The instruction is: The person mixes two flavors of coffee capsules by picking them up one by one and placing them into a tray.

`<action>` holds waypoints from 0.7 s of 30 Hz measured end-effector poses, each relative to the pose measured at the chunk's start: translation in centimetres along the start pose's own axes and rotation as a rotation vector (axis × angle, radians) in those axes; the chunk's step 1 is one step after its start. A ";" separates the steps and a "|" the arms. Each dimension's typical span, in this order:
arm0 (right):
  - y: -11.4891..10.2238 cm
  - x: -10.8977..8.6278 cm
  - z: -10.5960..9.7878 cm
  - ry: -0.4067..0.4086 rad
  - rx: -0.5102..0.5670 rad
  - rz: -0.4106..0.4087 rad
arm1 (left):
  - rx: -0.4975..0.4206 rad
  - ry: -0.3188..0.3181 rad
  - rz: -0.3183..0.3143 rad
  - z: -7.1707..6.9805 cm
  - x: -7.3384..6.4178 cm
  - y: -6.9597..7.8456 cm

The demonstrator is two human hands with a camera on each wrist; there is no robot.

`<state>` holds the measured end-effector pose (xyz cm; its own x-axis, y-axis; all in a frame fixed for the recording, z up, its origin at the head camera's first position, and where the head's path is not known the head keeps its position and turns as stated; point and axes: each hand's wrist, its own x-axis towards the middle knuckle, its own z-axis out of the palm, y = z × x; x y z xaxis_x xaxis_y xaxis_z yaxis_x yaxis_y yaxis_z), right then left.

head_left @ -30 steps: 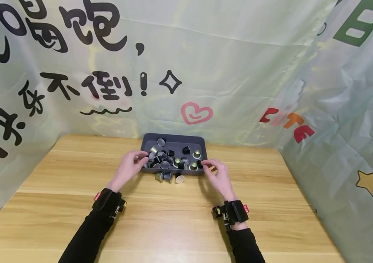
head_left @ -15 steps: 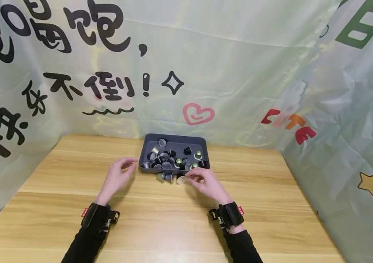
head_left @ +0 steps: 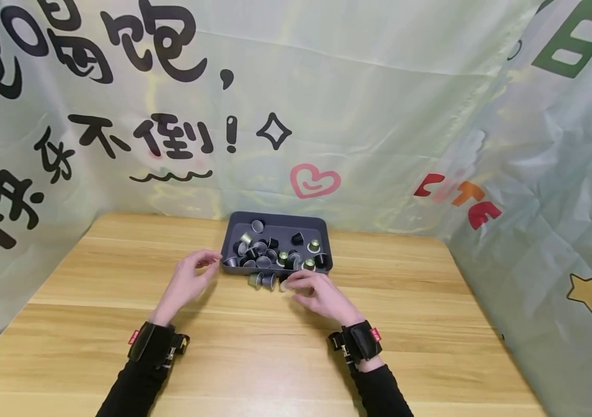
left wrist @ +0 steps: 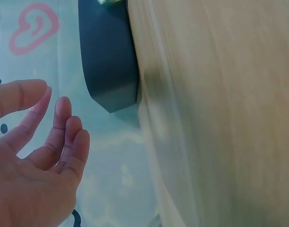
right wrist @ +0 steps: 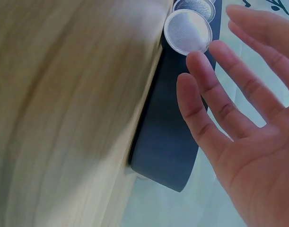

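A dark grey tray (head_left: pixel 280 219) at the back of the table holds several coffee capsules, mostly black or silvery, a few with green-gold tops. In front of it lie a greenish capsule (head_left: pixel 255 281), a grey-blue capsule (head_left: pixel 269 282) and a black capsule (head_left: pixel 283 285) with a pale lid. My right hand (head_left: pixel 323 296) has its fingertips right at that black capsule; in the right wrist view the fingers are loosely extended beside its round foil lid (right wrist: pixel 188 32). By the tray's left front corner hovers my left hand (head_left: pixel 187 282), fingers relaxed and holding nothing.
The wooden table (head_left: pixel 254 359) stretches out in front of the tray. Behind it hangs a pale printed cloth (head_left: pixel 379 116), with another cloth side (head_left: pixel 551 231) on the right. Both wrists carry black camera straps.
My right hand has moved from the tray's right front corner leftward to the black capsule in front. My left hand has drawn back from inside the tray's left edge.
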<state>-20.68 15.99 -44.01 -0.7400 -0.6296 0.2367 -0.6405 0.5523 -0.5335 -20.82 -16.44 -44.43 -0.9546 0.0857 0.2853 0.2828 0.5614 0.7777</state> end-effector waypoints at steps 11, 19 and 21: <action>-0.1 0.0 0.5 -0.033 -0.007 0.038 | -0.004 -0.049 -0.032 0.0 0.0 0.0; -0.1 0.0 0.4 -0.018 -0.004 0.012 | -0.012 -0.056 -0.009 0.1 -0.1 0.3; -0.1 0.0 0.4 -0.021 -0.010 0.004 | -0.012 -0.052 -0.006 0.1 -0.1 0.2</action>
<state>-20.55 15.71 -44.31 -0.7382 -0.6385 0.2175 -0.6397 0.5602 -0.5263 -20.66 -16.21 -44.37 -0.9599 0.1254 0.2507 0.2775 0.5524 0.7860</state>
